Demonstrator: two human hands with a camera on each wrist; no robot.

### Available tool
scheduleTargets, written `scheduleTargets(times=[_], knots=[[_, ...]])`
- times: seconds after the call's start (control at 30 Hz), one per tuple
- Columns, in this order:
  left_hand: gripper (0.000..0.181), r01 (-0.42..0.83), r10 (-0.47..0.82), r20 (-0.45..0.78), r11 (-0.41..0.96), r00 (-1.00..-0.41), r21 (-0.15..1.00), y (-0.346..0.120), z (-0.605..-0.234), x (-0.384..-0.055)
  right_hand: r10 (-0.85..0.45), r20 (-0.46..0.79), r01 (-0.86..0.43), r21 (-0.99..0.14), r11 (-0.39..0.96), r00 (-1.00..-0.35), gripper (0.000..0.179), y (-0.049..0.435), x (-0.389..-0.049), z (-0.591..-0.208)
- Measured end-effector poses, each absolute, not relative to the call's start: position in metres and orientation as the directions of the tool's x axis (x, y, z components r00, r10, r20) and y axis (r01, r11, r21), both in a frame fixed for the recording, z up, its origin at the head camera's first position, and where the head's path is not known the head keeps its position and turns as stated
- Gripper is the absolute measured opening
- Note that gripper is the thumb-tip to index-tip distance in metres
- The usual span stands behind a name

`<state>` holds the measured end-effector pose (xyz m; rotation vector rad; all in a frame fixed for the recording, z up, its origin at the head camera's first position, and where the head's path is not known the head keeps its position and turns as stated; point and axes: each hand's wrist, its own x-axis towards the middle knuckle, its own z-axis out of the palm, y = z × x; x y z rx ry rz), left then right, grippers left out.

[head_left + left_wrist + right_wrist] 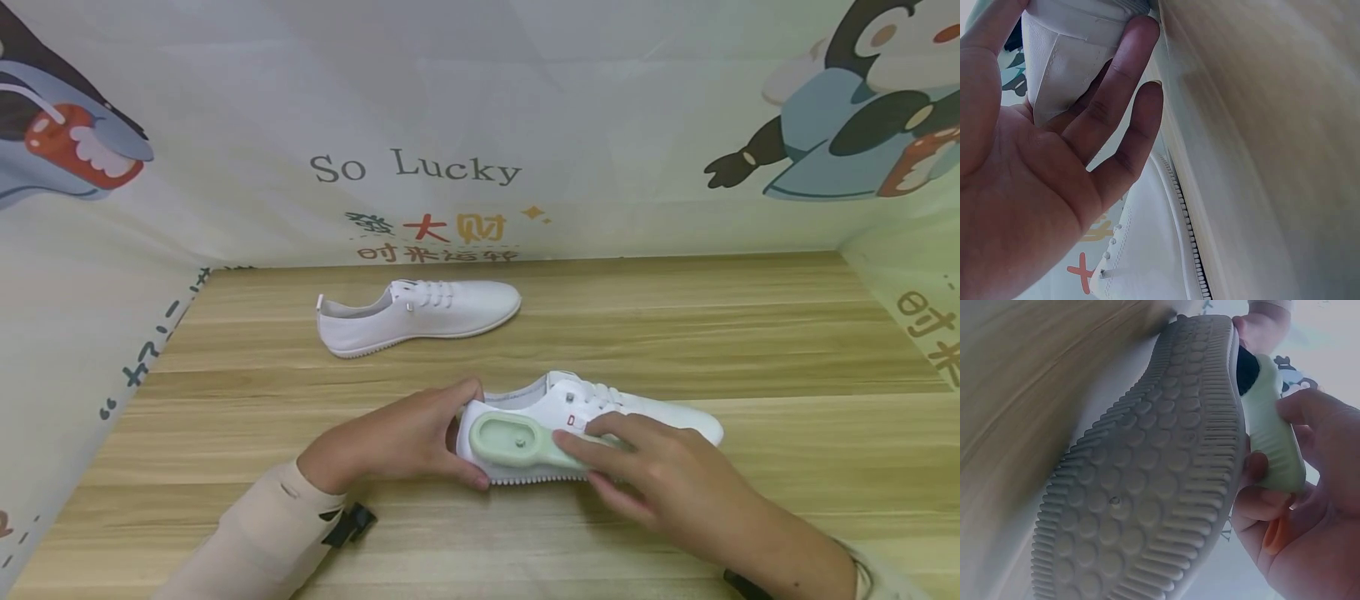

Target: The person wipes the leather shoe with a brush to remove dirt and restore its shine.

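A white lace-up shoe stands near the front, toe to the right. My left hand grips its heel, the thumb and fingers on either side of the heel, which the left wrist view shows close up. In my right hand is a pale green brush, held by the handle with its head flat against the shoe's near side. Dark bristles meet the upper in the right wrist view, and an orange loop hangs from the handle. That view also shows the studded sole, its edge tilted off the table.
A second white shoe lies farther back on the wood-grain table, toe to the right. Printed cloth with cartoon penguins and lettering encloses the back and both sides.
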<state>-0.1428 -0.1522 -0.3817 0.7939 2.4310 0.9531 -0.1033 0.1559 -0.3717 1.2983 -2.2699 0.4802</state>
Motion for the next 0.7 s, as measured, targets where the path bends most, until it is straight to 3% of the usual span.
scheduleTargets(times=[0.5, 0.7], knots=[[0.058, 0.335, 0.629, -0.182, 0.610, -0.755, 0.718, -0.1524, -0.3813, -0.1435, -0.669, 0.556, -0.840, -0.101, 0.534, -0.492, 0.047, 0.1604, -0.1030, -0.3662], [0.059, 0.336, 0.626, -0.184, 0.616, -0.758, 0.712, -0.1523, -0.3810, -0.1429, -0.655, 0.597, -0.863, -0.136, 0.486, -0.463, 0.032, 0.1633, -0.1061, -0.3655]])
